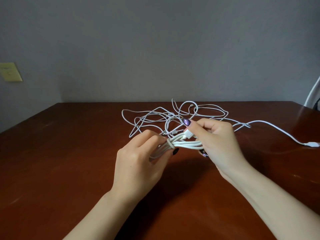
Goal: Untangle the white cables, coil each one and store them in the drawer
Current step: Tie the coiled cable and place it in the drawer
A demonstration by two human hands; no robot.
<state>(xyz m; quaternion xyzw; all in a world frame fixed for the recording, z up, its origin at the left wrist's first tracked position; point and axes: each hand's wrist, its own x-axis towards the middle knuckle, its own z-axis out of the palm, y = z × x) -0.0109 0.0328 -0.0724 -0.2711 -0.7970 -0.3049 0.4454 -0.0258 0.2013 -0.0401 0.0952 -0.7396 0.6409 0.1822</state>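
Table (69, 161): broad wood surface at 6 and 9 o'clock. Tangled cables (173, 116) at 12, one strand (259, 121) running toward 3 o'clock edge. Left hand (143, 160), right hand (220, 144) raised at centre, fingers curled, gripping coiled cable (187, 142).

Of the coiled bundle (185, 142) we see neither end loop: the left one runs under the fingers of the left hand (138, 153), and the right one vanishes inside the right hand (220, 141). In the tangle (173, 116) behind, we cannot tell how many cables lie there or which strand crosses over which. The plug (311, 139) of the long cable (270, 124) meets the right edge, its tip cut off. A white thing (312, 94) at that edge is too cropped for us to name.
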